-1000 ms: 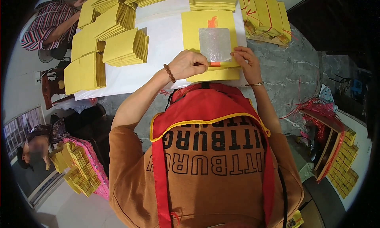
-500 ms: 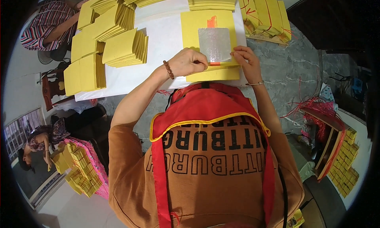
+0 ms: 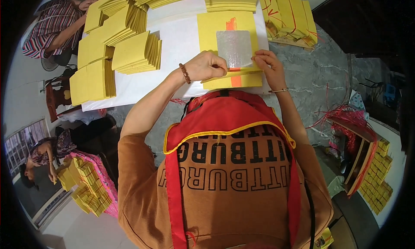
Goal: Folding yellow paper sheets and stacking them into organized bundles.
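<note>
Yellow paper [image 3: 208, 35] between left hand [image 3: 208, 67] and right hand [image 3: 270, 66], left pinching edge.

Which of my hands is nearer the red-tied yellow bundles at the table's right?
Your right hand, by the right edge of the yellow sheet, below and left of the bundles in view; your left hand is farther, at the sheet's left side.

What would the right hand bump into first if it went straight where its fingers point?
The right hand points left and away from the body, so probably the silver square first. It lies flat, so the hand might pass over it; depth is unclear.
</note>
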`<state>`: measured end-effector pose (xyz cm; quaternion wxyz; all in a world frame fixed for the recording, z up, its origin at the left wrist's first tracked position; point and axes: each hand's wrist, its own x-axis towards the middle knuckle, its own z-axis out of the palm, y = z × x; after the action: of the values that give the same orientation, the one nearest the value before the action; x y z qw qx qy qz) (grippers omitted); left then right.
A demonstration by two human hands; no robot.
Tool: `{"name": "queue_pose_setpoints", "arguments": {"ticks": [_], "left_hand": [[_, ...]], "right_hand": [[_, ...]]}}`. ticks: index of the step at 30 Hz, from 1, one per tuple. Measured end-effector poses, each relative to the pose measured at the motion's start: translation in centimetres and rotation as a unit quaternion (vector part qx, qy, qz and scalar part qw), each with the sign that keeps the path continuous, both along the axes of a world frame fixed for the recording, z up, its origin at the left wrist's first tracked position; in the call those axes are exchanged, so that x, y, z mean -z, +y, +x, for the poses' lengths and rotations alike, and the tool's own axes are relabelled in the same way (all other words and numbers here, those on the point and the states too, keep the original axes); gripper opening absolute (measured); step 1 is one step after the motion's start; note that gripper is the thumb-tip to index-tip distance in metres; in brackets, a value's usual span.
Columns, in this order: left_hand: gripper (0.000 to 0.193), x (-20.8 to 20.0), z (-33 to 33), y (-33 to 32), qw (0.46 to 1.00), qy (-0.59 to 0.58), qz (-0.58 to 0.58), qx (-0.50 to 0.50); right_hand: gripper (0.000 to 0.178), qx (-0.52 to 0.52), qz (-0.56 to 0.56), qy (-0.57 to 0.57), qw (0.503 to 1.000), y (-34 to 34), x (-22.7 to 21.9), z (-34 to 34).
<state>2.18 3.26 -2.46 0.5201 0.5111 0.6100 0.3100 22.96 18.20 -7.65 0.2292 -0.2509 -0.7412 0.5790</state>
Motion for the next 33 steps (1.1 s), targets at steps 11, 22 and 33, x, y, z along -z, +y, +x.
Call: {"name": "queue_pose_setpoints", "arguments": {"ticks": [11,22,33], "left_hand": [[0.014,0.1,-0.3,0.2,1.0,-0.025,0.005,-0.011],[0.031,-2.1,-1.0,-1.3,0.996,0.057,0.05,0.044],[0.046,1.4,-0.7,-3.7,0.854,0.433,0.283,-0.05]], "right_hand": [[0.036,-0.129,0.009,-0.002,0.992,0.9,0.4,1.9],[0.024,-0.092,0.108,0.017,0.99,0.2,1.5,1.1],[0.018,-0.066,0.074,0.072,0.992,0.4,1.0,0.7]]}}
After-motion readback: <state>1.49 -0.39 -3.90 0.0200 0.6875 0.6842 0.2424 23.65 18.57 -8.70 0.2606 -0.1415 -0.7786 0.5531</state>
